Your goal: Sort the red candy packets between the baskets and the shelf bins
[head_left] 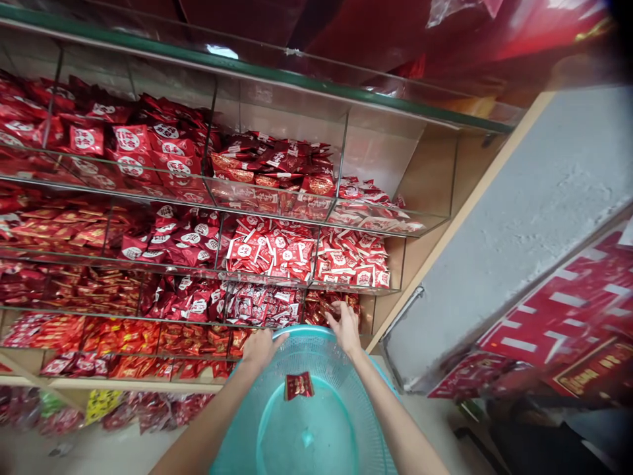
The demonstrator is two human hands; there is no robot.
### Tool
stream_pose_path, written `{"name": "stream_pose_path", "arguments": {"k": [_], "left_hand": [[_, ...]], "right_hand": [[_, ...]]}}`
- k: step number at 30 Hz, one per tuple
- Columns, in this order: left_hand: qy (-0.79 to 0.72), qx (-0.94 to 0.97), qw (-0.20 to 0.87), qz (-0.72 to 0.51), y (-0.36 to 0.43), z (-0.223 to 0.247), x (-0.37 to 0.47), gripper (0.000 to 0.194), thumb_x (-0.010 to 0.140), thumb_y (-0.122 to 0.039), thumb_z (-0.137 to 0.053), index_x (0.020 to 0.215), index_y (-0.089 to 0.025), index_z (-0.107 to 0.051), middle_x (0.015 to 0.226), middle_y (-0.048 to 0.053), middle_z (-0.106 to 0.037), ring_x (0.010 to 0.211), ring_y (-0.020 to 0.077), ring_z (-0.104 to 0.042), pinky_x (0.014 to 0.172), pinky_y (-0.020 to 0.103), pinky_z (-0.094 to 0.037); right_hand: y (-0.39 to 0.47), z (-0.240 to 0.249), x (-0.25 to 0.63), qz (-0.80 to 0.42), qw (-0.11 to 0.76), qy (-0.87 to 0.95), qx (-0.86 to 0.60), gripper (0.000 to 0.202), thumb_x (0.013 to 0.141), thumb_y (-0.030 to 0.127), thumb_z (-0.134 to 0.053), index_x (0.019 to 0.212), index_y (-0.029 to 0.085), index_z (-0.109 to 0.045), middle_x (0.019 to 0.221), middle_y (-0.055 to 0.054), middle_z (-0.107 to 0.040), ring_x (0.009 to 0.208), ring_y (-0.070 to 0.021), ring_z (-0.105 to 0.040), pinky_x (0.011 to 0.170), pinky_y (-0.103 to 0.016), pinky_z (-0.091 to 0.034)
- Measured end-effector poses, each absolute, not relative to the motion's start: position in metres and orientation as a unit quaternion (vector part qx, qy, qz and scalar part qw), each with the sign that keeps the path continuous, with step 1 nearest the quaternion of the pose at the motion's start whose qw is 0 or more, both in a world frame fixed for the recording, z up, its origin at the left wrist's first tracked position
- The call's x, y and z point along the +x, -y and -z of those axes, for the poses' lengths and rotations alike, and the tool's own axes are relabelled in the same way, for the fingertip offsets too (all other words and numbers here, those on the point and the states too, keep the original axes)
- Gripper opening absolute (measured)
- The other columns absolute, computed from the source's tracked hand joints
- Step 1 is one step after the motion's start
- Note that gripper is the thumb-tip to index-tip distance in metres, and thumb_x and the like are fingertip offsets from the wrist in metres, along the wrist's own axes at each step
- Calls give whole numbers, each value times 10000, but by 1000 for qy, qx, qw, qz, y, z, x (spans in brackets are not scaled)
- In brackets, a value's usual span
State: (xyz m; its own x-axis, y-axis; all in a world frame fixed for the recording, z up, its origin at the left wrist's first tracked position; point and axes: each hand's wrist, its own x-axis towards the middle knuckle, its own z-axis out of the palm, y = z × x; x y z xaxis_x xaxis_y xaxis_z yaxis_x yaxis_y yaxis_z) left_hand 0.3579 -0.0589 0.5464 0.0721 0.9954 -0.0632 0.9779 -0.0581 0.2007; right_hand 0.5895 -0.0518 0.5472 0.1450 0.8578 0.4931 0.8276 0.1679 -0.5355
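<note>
A teal plastic basket with mesh sides stands below the lower shelves. One dark red wrapped packet lies inside it. My left hand is at the basket's far left rim, its thumb stretched over the edge; the other fingers are hidden. My right hand is over the far right rim, fingers apart and reaching to the compartment of dark red packets. Nothing shows between its fingers.
Glass-fronted shelves full of red and orange packets rise ahead and to the left. A grey wall stands at right, with red printed packages beside it. Bagged goods lie beneath the shelves.
</note>
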Motion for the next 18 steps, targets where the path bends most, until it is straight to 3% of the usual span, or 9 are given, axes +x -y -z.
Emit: {"name": "stream_pose_path", "arguments": {"k": [3,7,14,18], "left_hand": [[-677,727,103,-52,57,-545,357,669,779,-650,-232,880,-127,-638,897,176,-662,890,283,-614,746,360,-459],[-679,724,104,-61,56,-544,357,672,773,-660,-230,875,-134,-636,880,168,-667,867,290,-621,734,369,-464],[-681,724,96,-51,57,-548,358,694,773,-666,-217,906,-128,-634,892,175,-662,884,277,-617,754,350,-458],[-674,731,92,-54,58,-553,357,707,764,-682,-200,884,-136,-633,877,159,-666,851,288,-623,714,356,-469]], "right_hand": [[72,-565,587,7,402,669,-624,267,816,365,-456,1017,192,-488,969,-54,-578,890,-192,-497,795,-318,-332],[110,-572,577,25,326,747,-579,234,850,319,-414,1037,197,-486,959,-63,-573,878,-197,-492,782,-321,-341],[141,-525,562,86,134,817,-554,176,791,127,-444,932,215,-505,871,-33,-566,848,-203,-495,765,-336,-362],[140,-495,557,132,91,814,-559,218,781,53,-404,904,202,-505,880,-53,-572,875,-218,-506,800,-373,-367]]}}
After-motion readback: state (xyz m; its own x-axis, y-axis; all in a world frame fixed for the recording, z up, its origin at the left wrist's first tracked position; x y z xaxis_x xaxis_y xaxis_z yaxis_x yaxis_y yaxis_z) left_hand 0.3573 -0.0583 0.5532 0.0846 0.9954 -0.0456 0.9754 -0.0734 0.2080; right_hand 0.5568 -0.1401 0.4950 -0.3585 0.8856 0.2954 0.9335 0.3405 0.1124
